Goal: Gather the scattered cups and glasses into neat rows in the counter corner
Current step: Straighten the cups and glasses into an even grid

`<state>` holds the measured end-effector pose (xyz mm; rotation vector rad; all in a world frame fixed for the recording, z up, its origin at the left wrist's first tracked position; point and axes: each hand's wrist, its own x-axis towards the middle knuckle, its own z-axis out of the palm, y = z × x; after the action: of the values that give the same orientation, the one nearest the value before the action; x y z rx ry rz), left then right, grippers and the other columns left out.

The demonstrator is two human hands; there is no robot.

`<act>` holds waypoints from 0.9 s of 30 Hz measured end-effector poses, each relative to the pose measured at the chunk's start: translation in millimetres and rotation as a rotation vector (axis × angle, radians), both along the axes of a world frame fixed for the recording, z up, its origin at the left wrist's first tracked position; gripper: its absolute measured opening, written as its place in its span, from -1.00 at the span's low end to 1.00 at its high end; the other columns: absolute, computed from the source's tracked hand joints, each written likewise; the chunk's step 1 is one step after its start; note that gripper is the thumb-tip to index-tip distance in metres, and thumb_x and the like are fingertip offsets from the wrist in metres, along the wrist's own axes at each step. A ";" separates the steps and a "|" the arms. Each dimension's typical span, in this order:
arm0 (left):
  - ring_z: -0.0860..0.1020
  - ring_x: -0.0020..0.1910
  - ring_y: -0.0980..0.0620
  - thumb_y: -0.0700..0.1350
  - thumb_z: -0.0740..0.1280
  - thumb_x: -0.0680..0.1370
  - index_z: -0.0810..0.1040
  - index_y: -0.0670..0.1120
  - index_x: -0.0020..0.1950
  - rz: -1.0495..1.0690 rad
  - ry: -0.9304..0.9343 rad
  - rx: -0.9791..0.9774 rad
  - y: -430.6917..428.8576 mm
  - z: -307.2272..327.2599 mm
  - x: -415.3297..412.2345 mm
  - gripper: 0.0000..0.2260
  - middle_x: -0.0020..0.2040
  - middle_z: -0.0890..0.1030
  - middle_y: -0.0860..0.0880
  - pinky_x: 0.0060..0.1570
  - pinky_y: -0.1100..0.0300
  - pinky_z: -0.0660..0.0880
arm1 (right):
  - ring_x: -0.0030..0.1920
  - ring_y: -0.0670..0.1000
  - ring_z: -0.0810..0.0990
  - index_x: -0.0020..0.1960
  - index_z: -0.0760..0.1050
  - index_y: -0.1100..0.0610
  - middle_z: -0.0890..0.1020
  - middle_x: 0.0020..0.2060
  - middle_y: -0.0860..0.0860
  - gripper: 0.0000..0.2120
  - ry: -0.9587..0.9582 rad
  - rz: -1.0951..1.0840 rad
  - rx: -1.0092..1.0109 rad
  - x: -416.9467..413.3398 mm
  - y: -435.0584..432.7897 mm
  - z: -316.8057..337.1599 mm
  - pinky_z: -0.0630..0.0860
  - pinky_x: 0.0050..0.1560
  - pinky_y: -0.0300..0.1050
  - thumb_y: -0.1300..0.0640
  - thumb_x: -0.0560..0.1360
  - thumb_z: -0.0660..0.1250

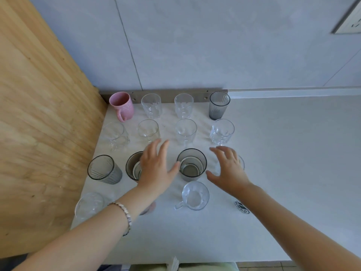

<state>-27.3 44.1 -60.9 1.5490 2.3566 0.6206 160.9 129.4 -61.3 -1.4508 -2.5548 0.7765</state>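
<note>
Inventory, as I read it from my remote station.

1. Pale matt counter (283, 153), bounded at 9 o'clock by a grained light wood panel (39, 124) and at 12 o'clock by a smooth grey wall (195, 45).
2. Back row, running from 11 to 1 o'clock in the corner: glossy pink ceramic mug (121, 105) with a loop handle, two clear cut-pattern glasses (151, 105) and a grey ribbed tapered tumbler (218, 105).
3. Second row: four clear faceted glasses (185, 132), all upright and standing apart.
4. Third row: a second grey ribbed tumbler (103, 170) at 9 o'clock, a smoky round glass (131, 166) partly under my left hand (156, 169), a smoky straight-walled glass (192, 165) at centre, and a clear glass (241, 163) mostly hidden by my right hand (228, 169).
5. Front, at 6 to 7 o'clock: a clear handled glass mug (195, 195) and a blurred clear glass (88, 204).
6. Left hand: flat, fingers spread, with the thumb reaching towards the centre glass; I cannot tell whether it touches. A beaded bracelet (127, 214) is on the wrist.
7. Right hand: fingers spread and slightly arched, gripping nothing.
</note>
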 end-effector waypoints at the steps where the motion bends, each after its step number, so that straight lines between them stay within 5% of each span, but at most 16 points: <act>1: 0.25 0.42 -0.22 -0.05 0.38 0.45 0.34 -0.12 0.41 0.052 0.044 0.043 -10.9 3.9 -12.1 -0.44 0.42 0.31 -0.18 0.34 -0.07 0.22 | 0.39 0.06 0.29 0.38 0.39 0.11 0.40 0.33 0.06 -0.47 0.053 0.036 0.006 -11.3 -10.2 5.8 0.22 0.37 -0.19 0.07 0.43 0.39; 6: 0.28 0.39 -0.23 -0.08 0.41 0.42 0.32 -0.16 0.41 0.298 0.043 -0.107 -80.5 6.9 -76.8 -0.40 0.43 0.30 -0.19 0.33 -0.06 0.20 | 0.23 0.02 0.50 0.24 0.53 0.10 0.54 0.20 0.01 -0.65 0.128 0.249 -0.057 -76.7 -69.4 12.1 0.40 0.21 -0.19 0.07 0.47 0.34; 11: 0.24 0.45 -0.14 0.18 0.38 0.41 0.10 -0.15 0.50 0.329 -0.096 -0.381 -144.8 -14.5 -116.8 -0.18 0.49 0.20 -0.14 0.37 0.01 0.26 | 0.30 0.06 0.40 0.41 0.21 0.09 0.42 0.27 0.02 -0.20 -0.198 0.156 -0.136 -137.0 -126.6 -11.3 0.41 0.22 -0.04 -0.27 0.33 0.38; 14: 0.23 0.47 -0.10 0.15 0.40 0.41 0.01 -0.10 0.53 0.221 -0.227 -0.467 -164.1 -29.5 -126.5 -0.15 0.52 0.13 -0.09 0.34 0.05 0.32 | 0.29 0.07 0.42 0.49 0.00 0.13 0.41 0.27 0.03 -0.05 -0.210 0.026 -0.179 -151.1 -147.3 -24.2 0.44 0.19 -0.06 -0.22 0.33 0.42; 19: 0.44 0.27 -0.08 0.04 0.46 0.34 0.24 -0.05 0.41 0.144 -0.215 -0.405 -170.3 -33.3 -135.9 -0.29 0.38 0.32 -0.05 0.12 0.04 0.50 | 0.21 0.05 0.47 0.34 0.29 0.07 0.42 0.22 -0.01 -0.31 -0.206 -0.062 -0.153 -146.4 -168.6 -34.2 0.45 0.14 -0.13 -0.16 0.31 0.42; 27: 0.48 0.21 -0.07 0.06 0.44 0.34 0.24 -0.03 0.39 0.089 -0.178 -0.435 -180.3 -32.2 -131.6 -0.31 0.32 0.36 -0.01 -0.01 0.08 0.51 | 0.26 0.08 0.41 0.42 0.24 0.09 0.38 0.28 0.03 -0.21 -0.144 -0.210 -0.176 -151.3 -195.4 -41.6 0.41 0.21 -0.12 -0.22 0.33 0.41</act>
<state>-159.0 -136.2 -93.1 1.1556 2.2426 0.2259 9.6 -65.9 -102.9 -1.8571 -2.4286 0.9135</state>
